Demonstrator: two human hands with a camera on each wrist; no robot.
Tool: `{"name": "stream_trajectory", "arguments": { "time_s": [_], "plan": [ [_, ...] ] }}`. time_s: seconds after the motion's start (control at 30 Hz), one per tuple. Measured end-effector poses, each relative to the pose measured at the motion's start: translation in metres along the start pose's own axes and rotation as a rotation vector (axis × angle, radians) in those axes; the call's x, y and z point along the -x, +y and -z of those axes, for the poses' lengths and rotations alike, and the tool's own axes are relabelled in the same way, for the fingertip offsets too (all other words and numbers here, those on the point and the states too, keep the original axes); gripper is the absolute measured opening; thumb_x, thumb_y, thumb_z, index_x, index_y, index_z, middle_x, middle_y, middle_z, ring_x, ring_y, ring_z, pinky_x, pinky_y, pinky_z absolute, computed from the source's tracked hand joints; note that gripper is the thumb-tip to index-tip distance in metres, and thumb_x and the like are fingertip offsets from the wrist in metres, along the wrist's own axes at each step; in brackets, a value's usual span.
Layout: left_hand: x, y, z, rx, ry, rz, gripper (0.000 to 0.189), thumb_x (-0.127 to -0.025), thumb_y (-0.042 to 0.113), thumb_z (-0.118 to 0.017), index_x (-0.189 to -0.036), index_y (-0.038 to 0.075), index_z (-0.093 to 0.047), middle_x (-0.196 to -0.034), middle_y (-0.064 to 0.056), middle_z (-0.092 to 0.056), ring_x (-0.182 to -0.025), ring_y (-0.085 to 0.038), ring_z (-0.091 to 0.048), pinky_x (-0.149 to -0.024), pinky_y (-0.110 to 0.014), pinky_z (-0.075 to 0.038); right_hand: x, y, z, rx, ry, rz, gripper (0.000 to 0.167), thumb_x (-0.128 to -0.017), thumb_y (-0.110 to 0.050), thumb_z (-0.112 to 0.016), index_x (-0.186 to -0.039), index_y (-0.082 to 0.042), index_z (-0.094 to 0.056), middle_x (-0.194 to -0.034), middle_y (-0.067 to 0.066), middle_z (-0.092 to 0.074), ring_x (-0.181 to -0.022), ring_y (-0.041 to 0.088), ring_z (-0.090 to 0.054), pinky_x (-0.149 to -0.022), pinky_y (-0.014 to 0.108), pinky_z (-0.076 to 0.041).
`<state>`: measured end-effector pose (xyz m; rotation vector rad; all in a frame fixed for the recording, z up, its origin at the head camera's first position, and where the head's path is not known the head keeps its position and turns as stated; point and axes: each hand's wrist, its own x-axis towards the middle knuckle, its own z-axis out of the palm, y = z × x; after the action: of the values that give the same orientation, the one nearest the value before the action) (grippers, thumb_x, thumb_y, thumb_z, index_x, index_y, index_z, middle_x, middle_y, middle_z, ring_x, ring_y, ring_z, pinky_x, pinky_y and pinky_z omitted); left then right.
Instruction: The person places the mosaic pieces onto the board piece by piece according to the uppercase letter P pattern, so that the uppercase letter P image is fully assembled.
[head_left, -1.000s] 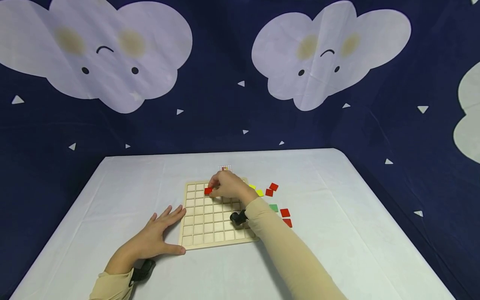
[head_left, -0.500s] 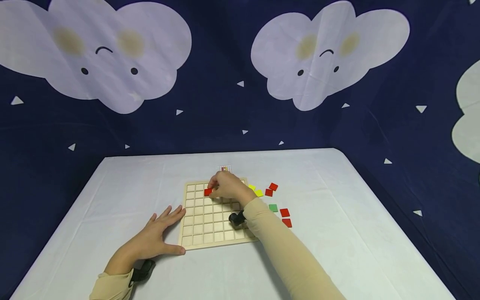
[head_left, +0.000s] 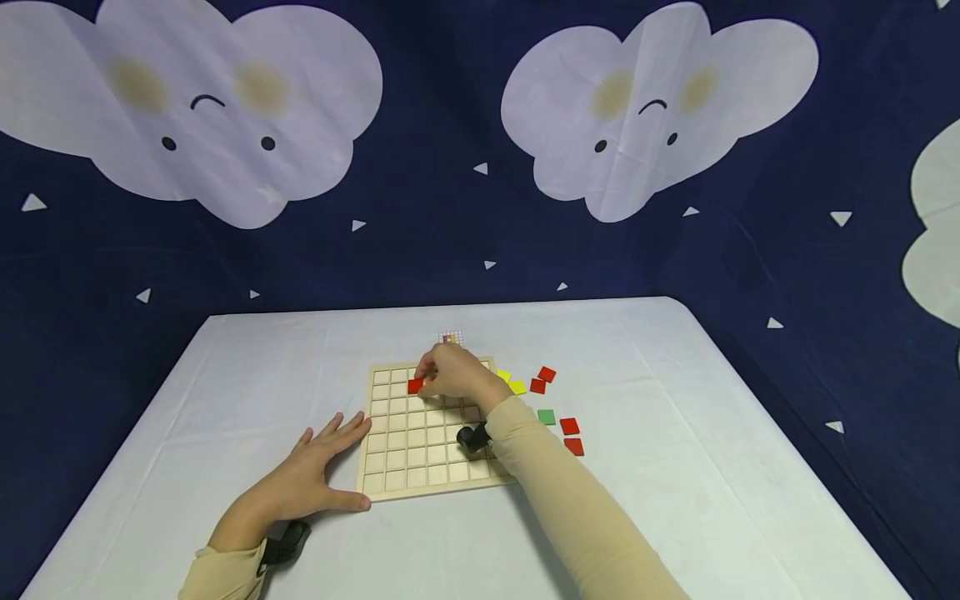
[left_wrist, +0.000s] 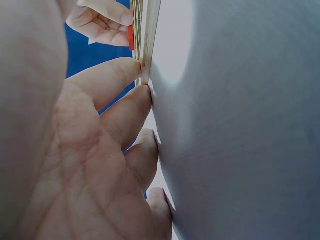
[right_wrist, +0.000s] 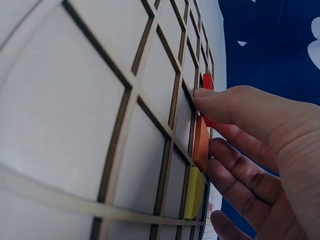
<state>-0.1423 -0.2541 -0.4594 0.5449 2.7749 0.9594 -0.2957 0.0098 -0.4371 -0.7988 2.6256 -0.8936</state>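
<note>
A wooden grid board (head_left: 405, 454) lies on the white table. Near its far left part, my right hand (head_left: 457, 372) pinches a red square tile (head_left: 415, 387) between thumb and fingers. In the right wrist view the red tile (right_wrist: 208, 81) is at the grid, partly behind the thumb. Beside it an orange tile (right_wrist: 201, 145) and a yellow tile (right_wrist: 194, 195) sit on the board, under the curled fingers. My left hand (head_left: 300, 477) rests on the table with fingers spread, fingertips and thumb against the board's left edge, as the left wrist view also shows.
Right of the board lie yellow tiles (head_left: 517, 387), a green tile (head_left: 546, 417) and several red tiles (head_left: 570, 426). A small printed grid card (head_left: 451, 337) is behind the board. A dark blue cloth with clouds (head_left: 420, 267) hangs beyond the table.
The red tile has shifted slightly nearer to me on the board, still pinched in my right hand. My left hand stays where it was.
</note>
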Motion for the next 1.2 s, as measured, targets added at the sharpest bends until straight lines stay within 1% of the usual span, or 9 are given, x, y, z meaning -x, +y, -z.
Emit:
{"name": "stream_trajectory", "arguments": {
  "time_s": [0.1,0.33,0.6,0.7,0.83,0.93,1.03,1.13,1.2],
  "plan": [
    [0.000,0.000,0.000,-0.002,0.002,-0.003,0.117,-0.068,0.054,-0.098,-0.163,0.009,-0.046,-0.173,-0.019,-0.037,-0.162,-0.056,-0.019,-0.121,-0.086,-0.005,0.000,0.000,0.000,-0.012,-0.002,-0.012,0.015,-0.090,-0.014,-0.087,-0.103,-0.013,-0.080,-0.095,-0.004,-0.074,-0.082,0.011,-0.059,-0.078,0.026,-0.051],
    [0.000,-0.001,0.000,-0.013,0.004,-0.005,0.117,-0.068,0.055,-0.097,-0.163,0.010,-0.046,-0.173,-0.018,-0.038,-0.162,-0.056,-0.020,-0.121,-0.085,-0.006,0.001,-0.001,0.001,-0.019,-0.007,-0.022,0.015,-0.089,-0.013,-0.087,-0.102,-0.013,-0.080,-0.091,-0.004,-0.072,-0.081,0.011,-0.058,-0.077,0.026,-0.050],
    [0.000,-0.001,0.000,-0.013,0.006,-0.010,0.117,-0.068,0.055,-0.097,-0.163,0.010,-0.046,-0.173,-0.018,-0.038,-0.162,-0.056,-0.020,-0.121,-0.086,-0.006,0.002,-0.002,0.002,-0.007,0.001,-0.010,0.014,-0.091,-0.015,-0.086,-0.103,-0.013,-0.080,-0.098,-0.003,-0.076,-0.086,0.010,-0.061,-0.082,0.027,-0.053],
    [0.000,-0.002,-0.001,-0.009,0.005,-0.008,0.116,-0.069,0.055,-0.097,-0.163,0.010,-0.046,-0.173,-0.018,-0.038,-0.162,-0.057,-0.020,-0.121,-0.085,-0.005,0.002,-0.002,0.001,0.008,0.005,0.004,0.013,-0.091,-0.015,-0.085,-0.103,-0.012,-0.081,-0.097,-0.003,-0.077,-0.083,0.010,-0.059,-0.079,0.026,-0.051],
    [0.000,-0.002,-0.001,-0.007,0.004,0.001,0.116,-0.069,0.055,-0.097,-0.163,0.011,-0.046,-0.173,-0.017,-0.037,-0.162,-0.056,-0.019,-0.122,-0.085,-0.005,0.000,-0.002,0.001,0.020,0.008,0.017,0.011,-0.092,-0.015,-0.086,-0.101,-0.012,-0.081,-0.091,-0.004,-0.075,-0.077,0.009,-0.056,-0.074,0.024,-0.048],
    [0.000,-0.001,0.000,-0.008,0.005,0.003,0.116,-0.069,0.056,-0.097,-0.163,0.011,-0.046,-0.173,-0.017,-0.037,-0.162,-0.056,-0.019,-0.122,-0.085,-0.005,0.000,-0.001,0.002,0.014,0.002,0.017,0.012,-0.092,-0.016,-0.086,-0.102,-0.013,-0.081,-0.091,-0.004,-0.075,-0.078,0.009,-0.057,-0.074,0.024,-0.048],
    [0.000,-0.001,0.000,-0.003,0.005,0.003,0.116,-0.069,0.055,-0.097,-0.163,0.011,-0.046,-0.173,-0.017,-0.037,-0.162,-0.056,-0.019,-0.121,-0.086,-0.004,0.000,0.000,0.004,-0.011,-0.010,0.022,0.017,-0.092,-0.018,-0.086,-0.107,-0.012,-0.080,-0.102,-0.002,-0.078,-0.087,0.011,-0.064,-0.081,0.025,-0.054],
    [0.000,0.000,0.001,0.012,-0.004,0.008,0.117,-0.069,0.055,-0.097,-0.164,0.010,-0.045,-0.174,-0.017,-0.036,-0.162,-0.056,-0.017,-0.121,-0.086,-0.003,0.004,0.001,0.008,-0.035,-0.028,0.035,0.028,-0.094,-0.020,-0.085,-0.119,-0.011,-0.078,-0.118,0.003,-0.079,-0.106,0.016,-0.070,-0.096,0.030,-0.058],
    [0.000,0.001,0.000,0.020,-0.011,0.013,0.117,-0.069,0.055,-0.097,-0.164,0.010,-0.045,-0.174,-0.017,-0.035,-0.163,-0.056,-0.017,-0.122,-0.085,-0.002,0.006,0.002,0.011,-0.056,-0.032,0.046,0.036,-0.095,-0.022,-0.083,-0.128,-0.009,-0.075,-0.128,0.006,-0.077,-0.118,0.021,-0.071,-0.106,0.035,-0.058]
  ]
}}
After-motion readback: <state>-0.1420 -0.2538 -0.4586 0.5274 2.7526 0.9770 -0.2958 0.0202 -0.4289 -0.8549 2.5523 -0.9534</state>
